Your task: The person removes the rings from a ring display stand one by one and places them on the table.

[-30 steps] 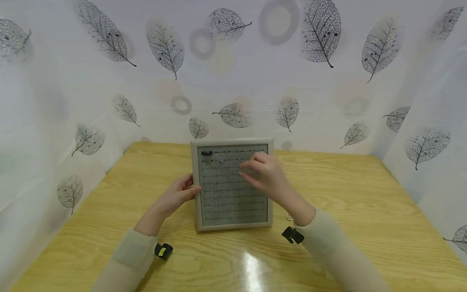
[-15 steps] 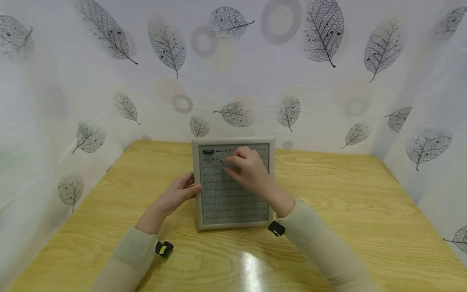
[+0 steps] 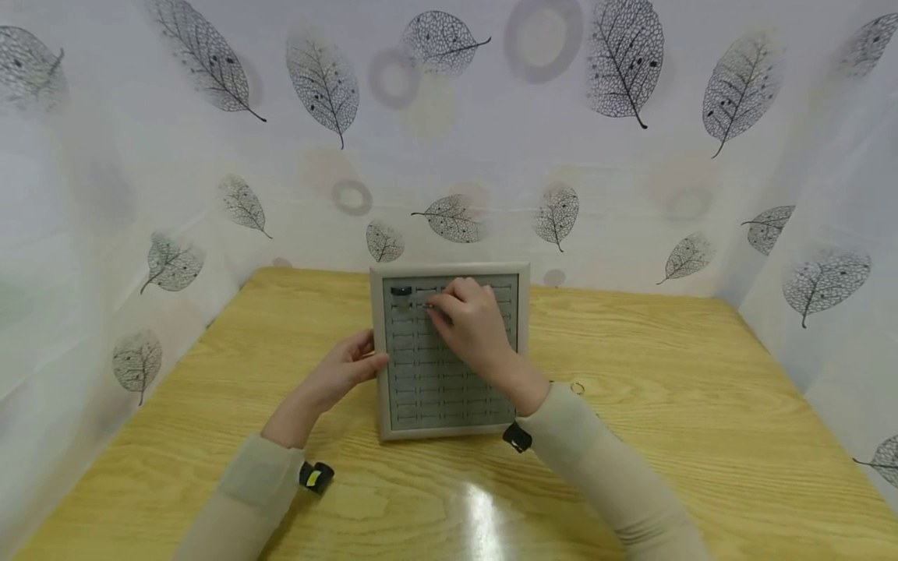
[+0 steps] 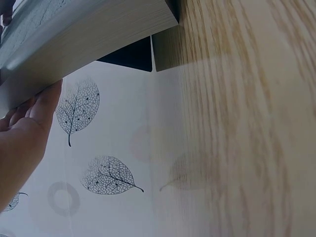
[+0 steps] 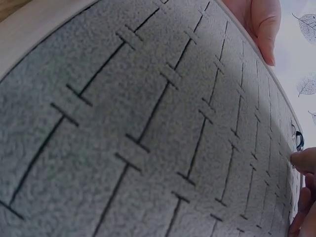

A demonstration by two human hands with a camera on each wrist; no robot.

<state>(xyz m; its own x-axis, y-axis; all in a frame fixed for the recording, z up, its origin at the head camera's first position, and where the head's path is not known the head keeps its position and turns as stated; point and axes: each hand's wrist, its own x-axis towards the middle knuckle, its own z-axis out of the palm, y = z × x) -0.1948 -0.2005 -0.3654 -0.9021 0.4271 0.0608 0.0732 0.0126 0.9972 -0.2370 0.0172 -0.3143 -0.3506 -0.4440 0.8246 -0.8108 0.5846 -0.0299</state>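
Grey slotted ring tray point(image 3: 449, 405) lies flat mid-table point(image 3: 701, 436), long axis running near edge to far edge. Left hand point(image 3: 344, 370) rests straight fingers against the tray's left rim. Right hand point(image 3: 473, 323) sits over the tray's far rows, fingertips curled, pinching a small ring point(image 3: 429, 307) at a slot. Another ring point(image 3: 578, 387) lies on the table right of the tray.

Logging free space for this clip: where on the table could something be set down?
Bare table lies right of the tray, beyond the small ring, and left of the left hand. It is crowded at the tray's top rows, under the right hand.
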